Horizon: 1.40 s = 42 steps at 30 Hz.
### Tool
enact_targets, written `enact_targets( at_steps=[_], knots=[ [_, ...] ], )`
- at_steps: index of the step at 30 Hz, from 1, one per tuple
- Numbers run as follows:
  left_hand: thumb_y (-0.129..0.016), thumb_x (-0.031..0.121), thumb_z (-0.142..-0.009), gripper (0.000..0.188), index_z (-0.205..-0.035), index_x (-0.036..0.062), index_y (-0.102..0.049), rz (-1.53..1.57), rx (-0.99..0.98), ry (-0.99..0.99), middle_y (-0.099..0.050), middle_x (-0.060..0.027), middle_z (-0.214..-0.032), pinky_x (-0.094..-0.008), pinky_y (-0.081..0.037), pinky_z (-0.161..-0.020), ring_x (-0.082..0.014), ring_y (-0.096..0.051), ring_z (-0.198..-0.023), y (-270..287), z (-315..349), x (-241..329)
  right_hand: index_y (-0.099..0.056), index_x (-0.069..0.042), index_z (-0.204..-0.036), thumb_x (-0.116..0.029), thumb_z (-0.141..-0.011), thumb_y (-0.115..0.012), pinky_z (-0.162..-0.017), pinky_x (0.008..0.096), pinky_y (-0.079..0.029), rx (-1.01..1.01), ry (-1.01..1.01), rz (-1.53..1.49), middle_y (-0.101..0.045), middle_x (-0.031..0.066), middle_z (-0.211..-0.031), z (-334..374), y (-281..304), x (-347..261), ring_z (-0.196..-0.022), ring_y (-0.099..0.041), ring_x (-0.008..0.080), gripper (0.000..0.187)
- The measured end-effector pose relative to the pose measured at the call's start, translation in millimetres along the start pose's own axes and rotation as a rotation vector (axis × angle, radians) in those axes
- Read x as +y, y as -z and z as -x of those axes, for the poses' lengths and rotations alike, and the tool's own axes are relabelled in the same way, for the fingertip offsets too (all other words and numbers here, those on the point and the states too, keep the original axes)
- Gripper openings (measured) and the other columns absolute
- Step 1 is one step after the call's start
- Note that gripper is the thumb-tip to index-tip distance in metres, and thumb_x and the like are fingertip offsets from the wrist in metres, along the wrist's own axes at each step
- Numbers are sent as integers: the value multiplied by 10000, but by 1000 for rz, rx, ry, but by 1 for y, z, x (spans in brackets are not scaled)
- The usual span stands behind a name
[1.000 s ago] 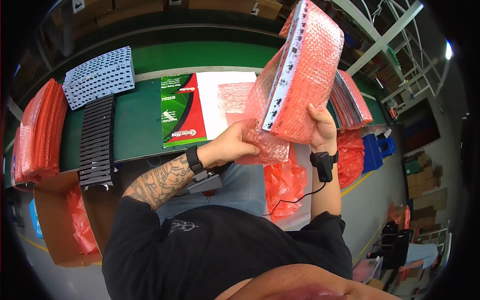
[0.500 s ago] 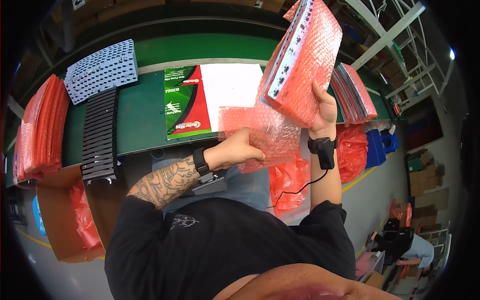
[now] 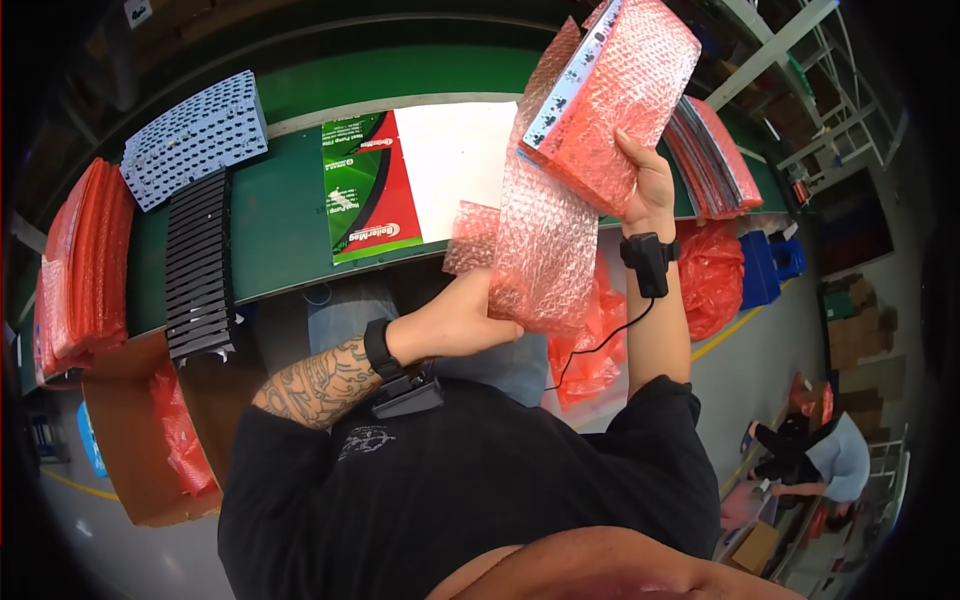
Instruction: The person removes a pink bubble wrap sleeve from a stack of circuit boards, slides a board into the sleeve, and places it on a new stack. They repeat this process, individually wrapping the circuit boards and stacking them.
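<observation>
My right hand (image 3: 650,183) grips the lower right edge of a bundle in pink bubble wrap (image 3: 632,112), raised over the far side of the table. A pale blue panel with black marks (image 3: 572,88) shows along the bundle's open left side. Below it hangs a loose length of pink bubble wrap (image 3: 548,235). My left hand (image 3: 458,320) has closed on that length's lower left edge, thumb in front, other fingers mostly hidden. Under the wrap, a white sheet (image 3: 455,160) lies beside a green and red printed card (image 3: 365,190).
To the left stand a stack of pale blue panels (image 3: 195,135), a black slatted row (image 3: 198,260) and bubble-wrapped packs (image 3: 85,265). More wrapped panels (image 3: 715,155) stand at right. An open carton (image 3: 125,440) sits below left. Another person (image 3: 835,460) bends over at lower right.
The loose bubble wrap now hangs longer and straighter beneath the bundle. My left hand has shifted slightly left and down, and the bundle has tilted a little to the right.
</observation>
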State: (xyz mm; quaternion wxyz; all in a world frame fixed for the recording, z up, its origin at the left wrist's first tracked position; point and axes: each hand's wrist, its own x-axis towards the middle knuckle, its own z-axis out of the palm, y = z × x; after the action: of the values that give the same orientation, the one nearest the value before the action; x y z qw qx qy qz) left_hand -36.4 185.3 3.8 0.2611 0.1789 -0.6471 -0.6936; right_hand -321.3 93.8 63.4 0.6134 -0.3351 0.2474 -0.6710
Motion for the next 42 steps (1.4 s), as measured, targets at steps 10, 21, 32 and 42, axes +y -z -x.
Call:
enact_targets(
  at_steps=[10,21,32,42],
  knots=[
    [-711,-86,-840,495,-1292,-36,-516,477,127,227,-667,-74,-1041,-284,-558,-843,-143,-683,-961,-7,46,-8,-482,48,-1352,66,-884,-632,-992,436,-548,-13,84,211,-620,185,-1282,-25,24,9,-1132,-652,300,491],
    [-660,-32,-873,432,-1293,-80,-574,251,15,31,-695,-155,-1139,-287,-557,-892,-168,-687,-1033,41,53,76,-496,13,-1337,69,-862,-666,-983,407,-535,-9,-2,365,-617,155,-1291,-31,60,79,-1121,-647,266,508],
    [-703,47,-875,343,-1192,-68,-640,-560,425,-137,-724,-113,-1028,-269,-557,-830,-166,-700,-928,125,-67,112,-440,-10,-1452,-27,-919,-656,-978,348,-523,43,-347,113,-595,115,-1334,63,46,104,-1147,-618,214,576],
    [-719,89,-852,71,-873,22,-714,-590,554,-41,-704,-29,-800,-276,-515,-646,-115,-639,-707,210,-134,54,-384,34,-1475,78,-838,-641,-1054,353,-473,-87,-399,186,-531,141,-1429,101,52,126,-1266,-562,227,688]
  ],
)
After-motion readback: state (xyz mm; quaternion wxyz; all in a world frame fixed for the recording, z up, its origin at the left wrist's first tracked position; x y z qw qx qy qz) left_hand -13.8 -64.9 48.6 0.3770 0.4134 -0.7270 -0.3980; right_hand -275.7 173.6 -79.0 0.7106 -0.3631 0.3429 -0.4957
